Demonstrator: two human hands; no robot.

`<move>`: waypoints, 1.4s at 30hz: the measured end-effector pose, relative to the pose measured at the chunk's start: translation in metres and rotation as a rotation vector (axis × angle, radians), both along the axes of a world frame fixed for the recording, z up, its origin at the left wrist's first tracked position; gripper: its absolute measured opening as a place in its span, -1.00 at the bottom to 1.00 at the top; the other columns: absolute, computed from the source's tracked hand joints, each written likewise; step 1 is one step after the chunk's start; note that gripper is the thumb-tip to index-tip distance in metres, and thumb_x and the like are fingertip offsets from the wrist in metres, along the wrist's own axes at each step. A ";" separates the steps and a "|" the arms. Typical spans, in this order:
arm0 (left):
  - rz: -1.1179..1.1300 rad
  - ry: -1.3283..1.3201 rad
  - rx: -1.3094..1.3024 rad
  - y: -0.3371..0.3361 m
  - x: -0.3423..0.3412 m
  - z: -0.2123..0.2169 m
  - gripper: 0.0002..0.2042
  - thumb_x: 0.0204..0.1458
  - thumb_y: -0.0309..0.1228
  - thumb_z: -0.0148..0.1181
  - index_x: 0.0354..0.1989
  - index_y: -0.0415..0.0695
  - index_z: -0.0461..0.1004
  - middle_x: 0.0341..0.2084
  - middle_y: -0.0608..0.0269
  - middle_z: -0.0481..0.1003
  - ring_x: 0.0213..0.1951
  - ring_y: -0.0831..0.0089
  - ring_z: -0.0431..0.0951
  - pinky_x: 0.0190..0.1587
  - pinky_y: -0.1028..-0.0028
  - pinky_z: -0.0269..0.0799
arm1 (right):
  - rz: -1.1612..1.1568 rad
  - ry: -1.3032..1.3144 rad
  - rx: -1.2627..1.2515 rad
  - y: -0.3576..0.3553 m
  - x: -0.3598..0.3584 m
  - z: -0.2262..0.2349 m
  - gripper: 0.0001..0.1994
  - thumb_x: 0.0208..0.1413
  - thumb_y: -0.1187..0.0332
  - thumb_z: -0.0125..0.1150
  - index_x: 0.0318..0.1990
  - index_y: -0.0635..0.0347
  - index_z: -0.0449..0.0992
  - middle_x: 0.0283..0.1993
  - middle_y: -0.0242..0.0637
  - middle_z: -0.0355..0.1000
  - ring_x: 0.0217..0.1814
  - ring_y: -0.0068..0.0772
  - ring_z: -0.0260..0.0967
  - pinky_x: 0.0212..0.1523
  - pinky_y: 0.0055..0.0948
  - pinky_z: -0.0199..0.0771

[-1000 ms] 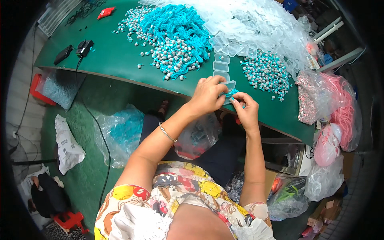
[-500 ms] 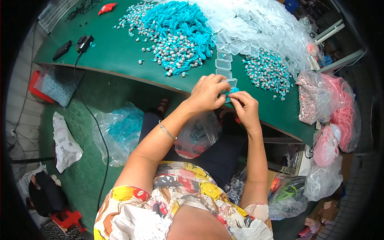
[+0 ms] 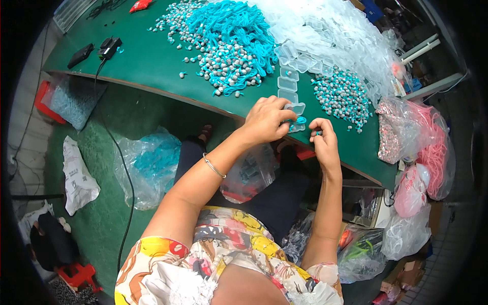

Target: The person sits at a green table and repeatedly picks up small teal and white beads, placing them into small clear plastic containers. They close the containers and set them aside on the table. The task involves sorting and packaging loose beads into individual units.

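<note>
At the table's near edge a small clear plastic box (image 3: 297,127) lies with its lid (image 3: 296,108) raised. A coiled teal cord (image 3: 301,120) sits in it. My left hand (image 3: 268,120) is closed on the box's left side, fingertips by the cord. Just right of the box, my right hand (image 3: 324,138) is curled, with a small teal-and-grey bead piece (image 3: 318,133) at its fingertips. Beyond the box runs a short row of open clear boxes (image 3: 287,96). To the right lies a pile of grey-and-teal bead pieces (image 3: 341,96).
A heap of teal cords (image 3: 231,25) with grey beads (image 3: 226,66) covers the table's middle. Many clear boxes (image 3: 330,35) are piled behind. Bags of pink cord (image 3: 429,137) hang at the right edge. A black cable (image 3: 122,152) drops from the table at left.
My right hand has drawn away from the box to the right and curled. My left hand stays at the box, where the teal cord now lies inside.
</note>
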State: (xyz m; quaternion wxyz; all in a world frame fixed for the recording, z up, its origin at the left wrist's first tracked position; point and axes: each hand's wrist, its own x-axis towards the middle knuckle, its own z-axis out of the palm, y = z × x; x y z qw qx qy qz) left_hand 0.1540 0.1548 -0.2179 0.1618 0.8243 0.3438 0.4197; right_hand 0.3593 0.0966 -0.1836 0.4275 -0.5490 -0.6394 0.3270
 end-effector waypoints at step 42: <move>0.005 -0.007 0.008 -0.001 -0.001 0.000 -0.81 -0.17 -0.42 0.21 -0.33 0.03 0.63 -0.18 0.24 0.53 -0.11 0.21 0.49 -0.07 0.22 0.34 | -0.204 -0.580 0.477 -0.003 -0.023 -0.019 -0.91 -0.03 0.43 0.38 -0.35 0.09 0.59 -0.25 -0.34 0.43 -0.13 -0.24 0.38 -0.05 -0.23 0.24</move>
